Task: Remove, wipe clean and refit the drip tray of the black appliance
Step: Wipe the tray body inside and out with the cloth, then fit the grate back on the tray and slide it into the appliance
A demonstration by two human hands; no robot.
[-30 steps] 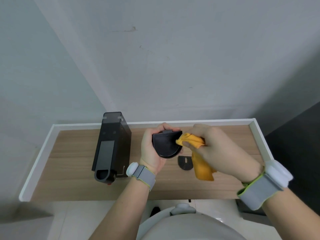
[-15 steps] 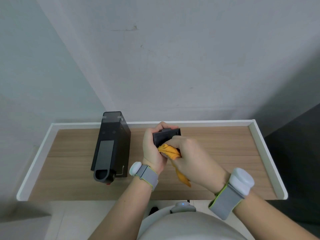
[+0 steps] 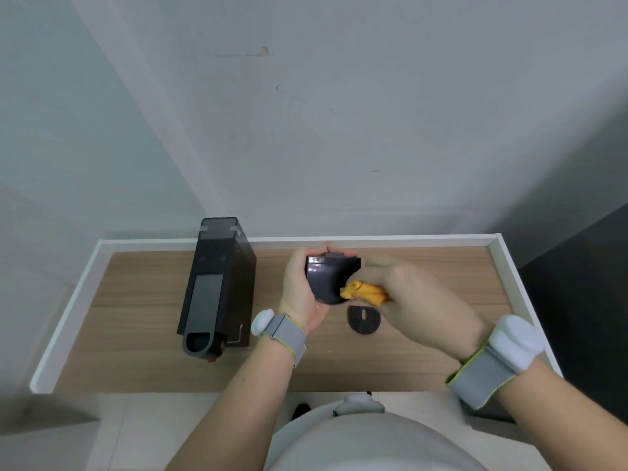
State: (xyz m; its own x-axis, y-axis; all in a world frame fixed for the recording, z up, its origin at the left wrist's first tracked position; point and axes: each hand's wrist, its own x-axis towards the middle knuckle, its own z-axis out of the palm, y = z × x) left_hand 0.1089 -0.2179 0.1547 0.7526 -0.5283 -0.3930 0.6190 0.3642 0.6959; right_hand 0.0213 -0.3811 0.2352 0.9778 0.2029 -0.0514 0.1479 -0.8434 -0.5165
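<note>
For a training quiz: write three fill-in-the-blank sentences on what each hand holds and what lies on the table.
1. The left hand holds the black ____ clear of the table.
2. The right hand presses an ____ cloth against the drip tray.
3. The slotted grate lies on the ____, right of the black appliance.

Missing words: drip tray; orange; table

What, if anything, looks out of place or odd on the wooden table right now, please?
Only the small black slotted grate lying loose on the wooden table, apart from the black drip tray that the left hand holds. No spill or damage shows.
</note>
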